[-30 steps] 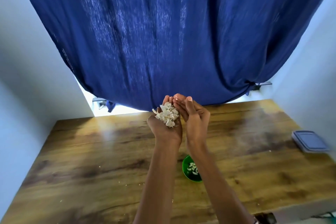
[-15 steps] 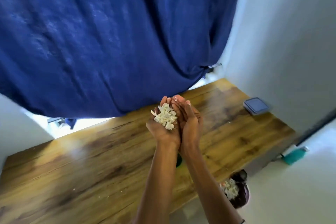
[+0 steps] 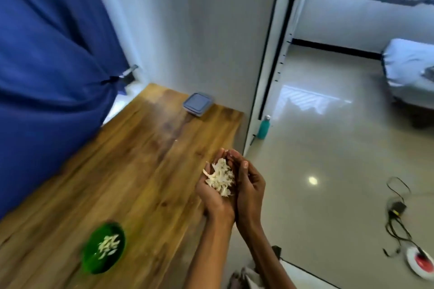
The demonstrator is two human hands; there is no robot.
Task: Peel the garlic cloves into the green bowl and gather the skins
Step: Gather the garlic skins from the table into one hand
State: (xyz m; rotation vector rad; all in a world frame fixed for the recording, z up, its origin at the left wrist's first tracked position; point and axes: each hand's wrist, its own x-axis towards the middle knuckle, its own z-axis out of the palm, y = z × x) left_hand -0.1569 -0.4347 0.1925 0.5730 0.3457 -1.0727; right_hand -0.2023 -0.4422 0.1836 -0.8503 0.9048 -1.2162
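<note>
Green bowl (image 3: 103, 248): nearest item, standing on the wooden table (image 3: 131, 162) close to its near edge, well left of the hands; blurred, with peeled garlic cloves (image 3: 108, 246) lying inside.
Left hand (image 3: 215, 189): palm up and cupped over the table's right edge, fingers curled around a heap of garlic skins (image 3: 220, 177).
Right hand (image 3: 249, 183): pressed against the left hand along its inner side, fingers curved over the far side of the heap; both forearms rise from the bottom of the view.
Garlic skins: pale, papery flakes piled in the hollow between the two hands, above the table's right margin and apart from the bowl.
Table, right edge: runs from the lower centre up to a far corner near the door frame (image 3: 270, 54); beyond it the tiled floor (image 3: 317, 159) lies open.
Floor items: a black cable (image 3: 397, 216) and a white-and-red object (image 3: 421, 263) at lower right, well apart from the hands; a teal bottle (image 3: 263, 127) upright beside the door frame.
Lidded container (image 3: 197, 103): grey-blue, at the table's far corner, just beside the wall.
Blue curtain (image 3: 51, 73): hangs along the table's left and far side.
Bed (image 3: 408, 65): at far right, in the room beyond the doorway.
</note>
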